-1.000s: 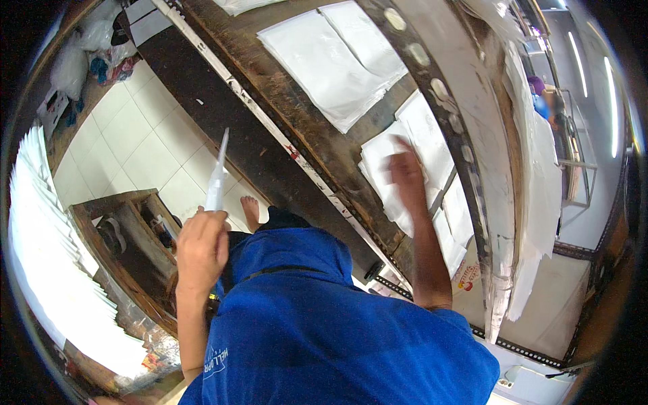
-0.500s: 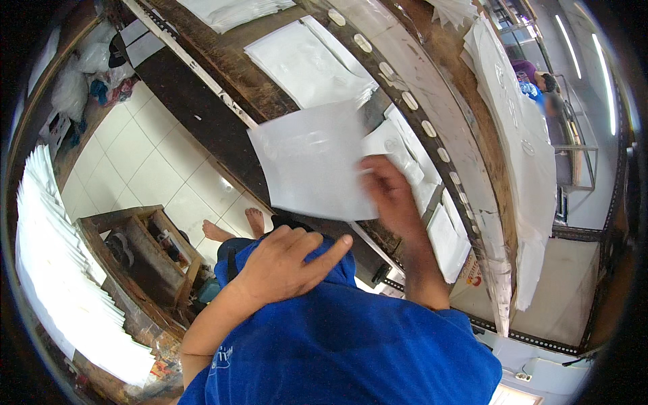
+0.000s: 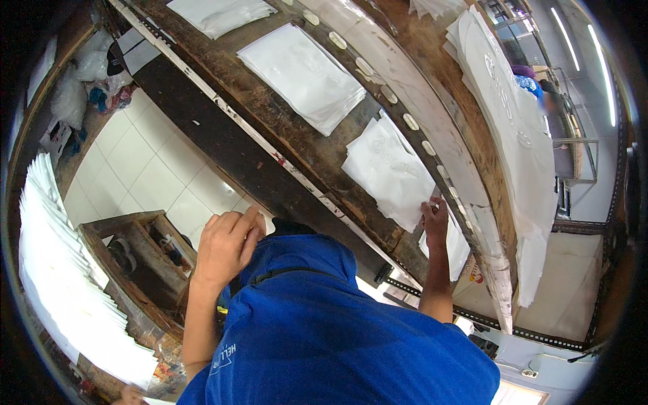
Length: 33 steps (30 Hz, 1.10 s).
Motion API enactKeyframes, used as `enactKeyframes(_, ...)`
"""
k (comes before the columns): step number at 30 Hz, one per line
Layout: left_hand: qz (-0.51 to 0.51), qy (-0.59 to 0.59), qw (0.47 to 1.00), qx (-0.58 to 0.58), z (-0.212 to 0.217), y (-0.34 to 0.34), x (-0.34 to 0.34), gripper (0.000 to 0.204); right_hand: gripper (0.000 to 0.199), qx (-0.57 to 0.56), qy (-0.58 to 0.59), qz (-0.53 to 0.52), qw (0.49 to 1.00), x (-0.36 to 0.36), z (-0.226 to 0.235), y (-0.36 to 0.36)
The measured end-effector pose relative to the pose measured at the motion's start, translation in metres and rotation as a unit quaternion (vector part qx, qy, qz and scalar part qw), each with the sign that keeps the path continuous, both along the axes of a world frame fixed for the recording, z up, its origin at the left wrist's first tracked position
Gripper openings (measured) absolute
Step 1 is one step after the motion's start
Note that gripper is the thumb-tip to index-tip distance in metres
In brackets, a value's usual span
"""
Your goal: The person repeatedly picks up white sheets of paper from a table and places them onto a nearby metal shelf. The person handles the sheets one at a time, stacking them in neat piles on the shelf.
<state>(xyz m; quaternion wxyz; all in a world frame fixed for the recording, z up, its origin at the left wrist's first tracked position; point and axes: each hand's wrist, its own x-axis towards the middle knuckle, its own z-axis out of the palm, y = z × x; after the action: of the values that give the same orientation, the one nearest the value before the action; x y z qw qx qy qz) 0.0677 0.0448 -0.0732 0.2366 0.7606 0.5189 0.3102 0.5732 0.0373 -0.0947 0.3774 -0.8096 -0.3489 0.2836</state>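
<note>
So the person in the blue shirt (image 3: 324, 324) is standing right up against a long worn wooden workbench (image 3: 270, 108), and the right hand (image 3: 435, 219) is stretched out to the near edge of a flat stack of thin white printed sheets (image 3: 388, 169), fingertips pressing down on the corner where that stack overlaps another white sheet (image 3: 459, 250) lying just below it. Fingers look held together and flat on the paper rather than gripping anything, probably to pin the sheet down or square it with the pile. The left hand (image 3: 226, 246) is pulled back near the chest, fingers curled loosely with the thumb up; it doesn't seem to be holding anything, though the palm side is hidden so can't say for sure. Farther along the bench there's a second, thicker stack of white sheets (image 3: 304, 74) and a third one (image 3: 219, 13) at the top edge, all laid out in a row. A big fanned pile of white sheets (image 3: 61, 270) sits off to the person's left, and a long white strip of sheet material (image 3: 513, 135) hangs along the far side of the bench.
</note>
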Motion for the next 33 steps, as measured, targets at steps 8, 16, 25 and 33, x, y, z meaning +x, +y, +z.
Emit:
enactKeyframes(8,0.035,-0.011,0.999,-0.035,-0.014,-0.010,-0.007,0.032,0.032,-0.048,-0.005,0.018,0.999,-0.003,0.003,-0.011)
enactKeyframes(16,0.117,-0.030,0.993,0.000,-0.017,-0.032,-0.039,0.030,0.033,0.028,-0.201,0.108,0.973,0.027,0.008,0.017)
enactKeyframes(25,0.398,-0.024,0.913,0.086,0.007,-0.091,-0.114,0.025,0.023,0.049,-0.029,0.441,0.896,-0.224,0.024,0.112)
enactKeyframes(33,0.727,0.067,0.673,0.116,0.020,-0.195,-0.213,0.018,0.019,0.003,0.080,0.676,0.733,-0.427,0.015,0.104)
